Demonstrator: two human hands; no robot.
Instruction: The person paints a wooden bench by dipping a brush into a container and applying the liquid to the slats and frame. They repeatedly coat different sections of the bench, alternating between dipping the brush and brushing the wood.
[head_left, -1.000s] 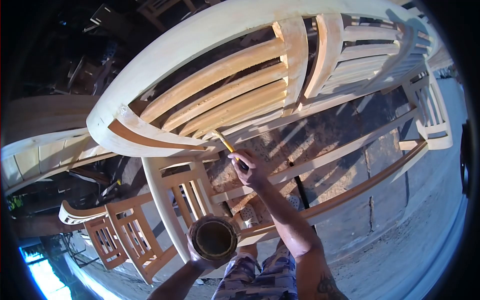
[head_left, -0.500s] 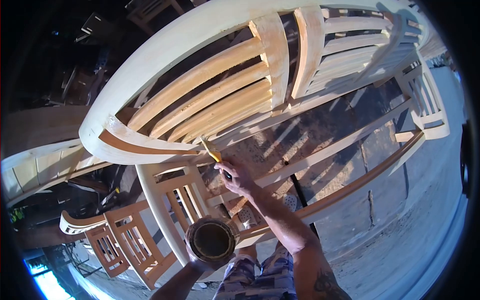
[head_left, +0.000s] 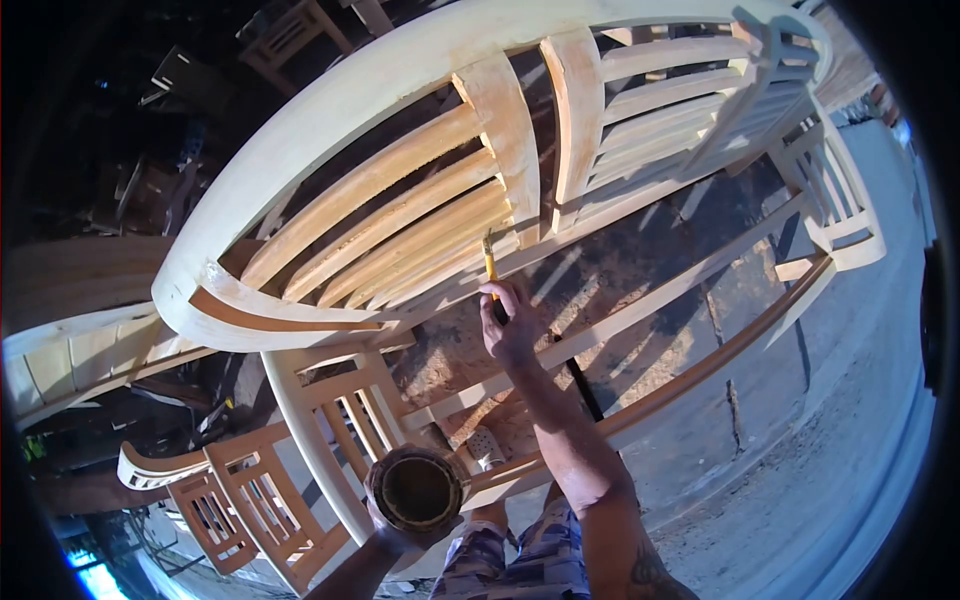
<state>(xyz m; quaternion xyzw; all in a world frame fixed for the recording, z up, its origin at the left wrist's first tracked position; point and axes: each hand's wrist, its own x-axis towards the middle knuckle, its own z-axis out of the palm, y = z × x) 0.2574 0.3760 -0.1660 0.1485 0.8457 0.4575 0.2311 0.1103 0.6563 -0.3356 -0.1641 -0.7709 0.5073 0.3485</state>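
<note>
A pale wooden bench frame [head_left: 520, 30] with curved back slats [head_left: 375, 152] stretches across the view. My right hand [head_left: 510, 322] is closed around the handle of a paintbrush [head_left: 490, 258]. The bristles are at the lower slats of the left back panel, near the upright beside it; whether they touch is hard to tell. Low in front of me, my left hand [head_left: 405, 535] holds a round container [head_left: 418, 490], its open top facing up. The inside looks dark, and its contents cannot be made out. Much of the left hand is hidden under the container.
Another wooden piece with slatted sides [head_left: 265, 495] stands at the lower left. A pale curved wooden part [head_left: 85, 355] lies at the left edge. Dark clutter fills the upper left. The bench's front rail [head_left: 700, 385] crosses between me and its back. A shoe [head_left: 484, 447] shows below.
My right hand and the brush have moved right and slightly up along the lower slats. My left hand still holds the container, in nearly the same place. The view has shifted a little.
</note>
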